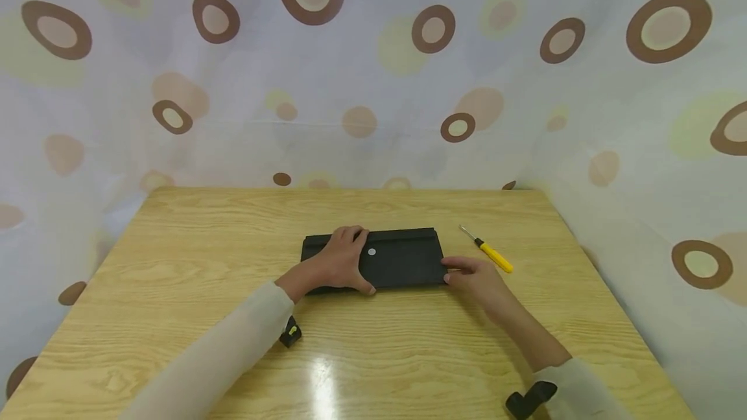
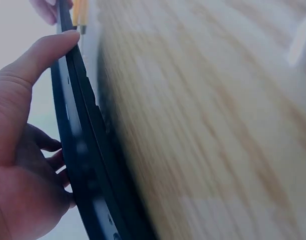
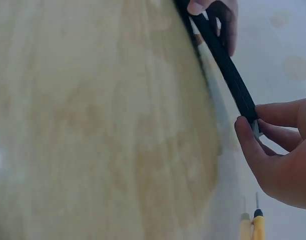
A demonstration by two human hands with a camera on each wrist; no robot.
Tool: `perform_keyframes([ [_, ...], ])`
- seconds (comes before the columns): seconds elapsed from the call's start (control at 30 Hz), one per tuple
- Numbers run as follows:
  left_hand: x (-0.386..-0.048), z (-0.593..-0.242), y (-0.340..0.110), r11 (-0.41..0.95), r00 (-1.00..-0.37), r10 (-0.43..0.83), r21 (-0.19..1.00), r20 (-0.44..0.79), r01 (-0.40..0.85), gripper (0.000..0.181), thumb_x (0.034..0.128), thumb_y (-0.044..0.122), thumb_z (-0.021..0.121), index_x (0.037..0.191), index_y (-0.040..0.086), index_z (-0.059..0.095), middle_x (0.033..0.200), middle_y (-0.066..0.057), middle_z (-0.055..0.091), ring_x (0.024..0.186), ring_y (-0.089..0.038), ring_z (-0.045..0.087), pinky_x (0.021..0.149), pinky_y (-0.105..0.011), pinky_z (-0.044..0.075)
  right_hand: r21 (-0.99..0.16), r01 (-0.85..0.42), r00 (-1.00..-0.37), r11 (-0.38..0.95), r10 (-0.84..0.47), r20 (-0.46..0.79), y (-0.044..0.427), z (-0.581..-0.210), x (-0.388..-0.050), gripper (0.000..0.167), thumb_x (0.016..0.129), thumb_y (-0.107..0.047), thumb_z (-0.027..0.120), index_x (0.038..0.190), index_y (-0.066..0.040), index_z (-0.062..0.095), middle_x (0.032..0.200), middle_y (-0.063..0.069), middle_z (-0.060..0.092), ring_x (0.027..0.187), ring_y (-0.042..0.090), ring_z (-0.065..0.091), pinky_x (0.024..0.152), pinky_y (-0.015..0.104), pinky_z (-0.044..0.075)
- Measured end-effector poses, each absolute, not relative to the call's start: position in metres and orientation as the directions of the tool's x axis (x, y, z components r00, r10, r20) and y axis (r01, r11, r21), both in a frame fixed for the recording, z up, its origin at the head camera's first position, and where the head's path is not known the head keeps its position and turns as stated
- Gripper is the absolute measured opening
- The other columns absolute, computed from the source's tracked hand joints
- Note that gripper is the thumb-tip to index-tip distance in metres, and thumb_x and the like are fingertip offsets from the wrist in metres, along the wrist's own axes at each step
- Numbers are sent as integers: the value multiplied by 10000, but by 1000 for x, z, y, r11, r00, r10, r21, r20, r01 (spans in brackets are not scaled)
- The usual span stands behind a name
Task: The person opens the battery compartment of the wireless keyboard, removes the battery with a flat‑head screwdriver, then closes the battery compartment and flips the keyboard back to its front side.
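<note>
A flat black rectangular panel [image 1: 408,261] lies crosswise before me, with a raised strip along its far side and a small round silver spot. My left hand [image 1: 341,261] spans its left part and grips it, thumb on the near edge and fingers at the far edge. At the right end my right hand [image 1: 475,280] pinches the panel between thumb and fingers. In the right wrist view, the panel's end [image 3: 245,107] stands raised above the tabletop. Small holes show along the panel's side [image 2: 75,115] in the left wrist view. Its underside is hidden.
A screwdriver [image 1: 495,256] with a yellow handle lies on the wooden table [image 1: 192,264], just beyond my right hand, its metal tip pointing away to the left. A pale curtain with brown rings [image 1: 362,70] hangs behind the table and along both sides.
</note>
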State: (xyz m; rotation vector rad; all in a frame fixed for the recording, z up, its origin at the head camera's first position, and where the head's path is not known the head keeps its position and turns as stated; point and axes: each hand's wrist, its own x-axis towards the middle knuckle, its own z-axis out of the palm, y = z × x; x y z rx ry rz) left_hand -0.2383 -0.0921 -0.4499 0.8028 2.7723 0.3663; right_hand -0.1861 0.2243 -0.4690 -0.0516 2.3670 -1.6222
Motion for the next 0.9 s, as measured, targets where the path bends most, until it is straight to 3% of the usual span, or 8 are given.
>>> perform_keyframes([
  [0.13, -238, -452, -94, 824, -816, 550, 276, -179, 495, 1219, 752, 646, 790, 1604, 16, 187, 1629, -192, 184, 1502, -406, 170, 1221, -526, 184, -904, 116, -961, 411, -183, -207, 219, -473, -185, 431, 971, -131, 660, 1380, -11, 600, 1368, 216, 606, 1039, 166, 678, 908, 306, 533],
  [0.43, -239, -455, -95, 830, -814, 544, 275, -205, 485, 1213, 757, 655, 779, 1612, 40, 178, 1645, -178, 164, 1518, -404, 139, 1228, -530, 166, -855, 114, -980, 507, -86, -182, 204, -468, -177, 374, 930, -53, 671, 1300, 2, 662, 1327, 215, 640, 1149, 289, 629, 957, 417, 526],
  [0.7, -238, -455, -94, 834, -814, 541, 255, -212, 489, 1213, 753, 660, 781, 1610, 40, 187, 1646, -172, 167, 1516, -399, 149, 1228, -525, 168, -814, 112, -985, 570, -46, -168, 197, -467, -175, 369, 916, -36, 680, 1283, 5, 674, 1193, 166, 703, 983, 209, 661, 870, 374, 542],
  [0.9, -238, -457, -94, 838, -819, 538, 234, -198, 494, 1219, 749, 670, 778, 1608, 33, 192, 1640, -175, 180, 1511, -399, 162, 1227, -524, 170, -778, 106, -985, 620, -44, -169, 194, -463, -174, 363, 914, -40, 678, 1272, 17, 676, 1144, 155, 720, 973, 222, 665, 857, 393, 541],
])
